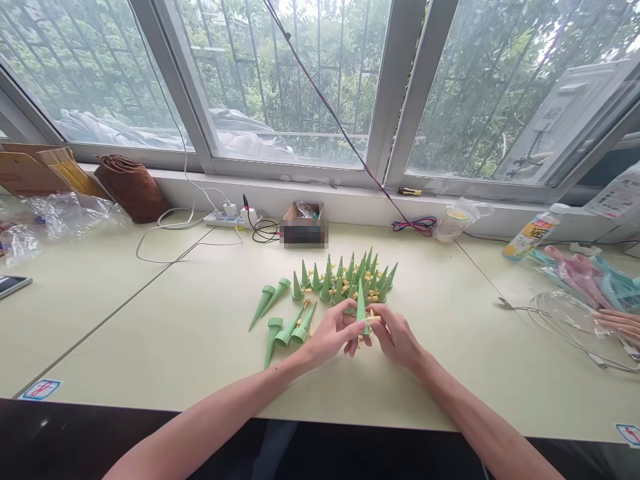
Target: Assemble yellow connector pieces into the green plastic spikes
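Both my hands meet over the pale table (150,333), pinched on one green cone-shaped spike (361,308) that points upward. My left hand (334,333) grips its lower part with fingers curled. My right hand (395,333) pinches a small yellow piece (373,319) at the spike's side. Just beyond my hands stands a cluster of several upright green spikes (345,277) with yellow bits among them. Several more green spikes (283,317) lie flat to the left of my left hand.
A small cardboard box (303,223), a power strip (227,217) with cables and a brown bag (131,187) sit along the window sill. A phone (13,285) lies at far left. A bottle (533,235), plastic bags and another person's fingers (620,323) are at right.
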{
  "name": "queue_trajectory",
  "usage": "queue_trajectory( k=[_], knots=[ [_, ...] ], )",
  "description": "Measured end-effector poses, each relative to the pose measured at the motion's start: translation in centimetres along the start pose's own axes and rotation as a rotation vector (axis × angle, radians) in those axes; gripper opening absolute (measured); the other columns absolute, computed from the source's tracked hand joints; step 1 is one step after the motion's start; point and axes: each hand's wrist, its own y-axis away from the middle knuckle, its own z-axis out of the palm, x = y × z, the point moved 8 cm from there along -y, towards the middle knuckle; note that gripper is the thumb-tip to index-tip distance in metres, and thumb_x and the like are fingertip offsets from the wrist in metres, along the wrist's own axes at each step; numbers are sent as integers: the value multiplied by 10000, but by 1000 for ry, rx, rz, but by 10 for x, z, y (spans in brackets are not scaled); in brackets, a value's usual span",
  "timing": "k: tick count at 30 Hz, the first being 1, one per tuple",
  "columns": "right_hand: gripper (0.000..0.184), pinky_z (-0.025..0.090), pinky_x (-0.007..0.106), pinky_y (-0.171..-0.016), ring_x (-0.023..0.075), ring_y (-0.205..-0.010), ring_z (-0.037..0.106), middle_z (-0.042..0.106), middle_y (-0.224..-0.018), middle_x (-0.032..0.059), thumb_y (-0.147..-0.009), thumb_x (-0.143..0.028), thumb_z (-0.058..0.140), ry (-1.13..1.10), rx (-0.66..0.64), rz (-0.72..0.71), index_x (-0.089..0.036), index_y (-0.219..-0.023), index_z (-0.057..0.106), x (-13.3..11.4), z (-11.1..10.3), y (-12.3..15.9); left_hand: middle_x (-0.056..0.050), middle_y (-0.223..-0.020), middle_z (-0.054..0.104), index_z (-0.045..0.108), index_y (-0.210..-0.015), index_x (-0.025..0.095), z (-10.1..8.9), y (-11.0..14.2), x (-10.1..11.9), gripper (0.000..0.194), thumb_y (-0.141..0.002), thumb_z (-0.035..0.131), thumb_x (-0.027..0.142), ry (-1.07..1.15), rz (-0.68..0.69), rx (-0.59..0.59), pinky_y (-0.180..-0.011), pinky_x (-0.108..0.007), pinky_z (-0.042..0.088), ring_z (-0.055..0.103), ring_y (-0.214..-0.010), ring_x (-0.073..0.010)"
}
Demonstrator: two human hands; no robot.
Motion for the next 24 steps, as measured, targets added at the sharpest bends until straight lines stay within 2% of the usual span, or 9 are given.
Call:
queue_trajectory(
  k=[7, 13, 17, 21, 24],
  knots=[
    [160, 431, 247, -556, 134, -518, 570, 649, -616, -23, -1053, -246, 342, 96, 19, -93, -219, -1132, 478, -5, -2, 0, -17, -611, 665, 453, -1000, 170, 1, 1, -2, 375, -890, 630, 481, 1, -8, -16, -460, -207, 388, 578, -466, -122],
    [165, 388, 245, -530, 134, -521, 502, 609, -665, 5, -1041, -250, 366, 162, 75, -148, -207, -1032, 525, -6, -9, 1, -27, -645, 663, 463, -985, 159, 3, 0, -3, 367, -899, 614, 481, -27, -3, -41, -445, -204, 381, 537, -445, -95],
    [173, 350, 238, -520, 130, -521, 458, 555, -641, -5, -1034, -244, 377, 158, 85, -150, -205, -941, 518, -6, -10, 1, 3, -688, 625, 423, -950, 189, 1, 1, -5, 343, -891, 641, 448, -53, 13, -16, -448, -195, 410, 579, -509, -104],
    [223, 292, 234, -498, 114, -490, 365, 453, -598, -33, -1028, -251, 391, 176, 100, -133, -205, -834, 491, -5, -10, 2, 35, -702, 552, 396, -914, 209, -2, 2, -4, 337, -877, 667, 405, -169, 84, 20, -452, -189, 434, 573, -555, -103],
    [286, 266, 233, -487, 105, -480, 302, 383, -585, -47, -1032, -248, 371, 170, 106, -100, -207, -760, 451, -1, -10, 2, 43, -708, 514, 427, -908, 203, -4, 3, 5, 277, -884, 665, 343, -329, 208, 59, -479, -191, 437, 540, -552, -85]
  ],
)
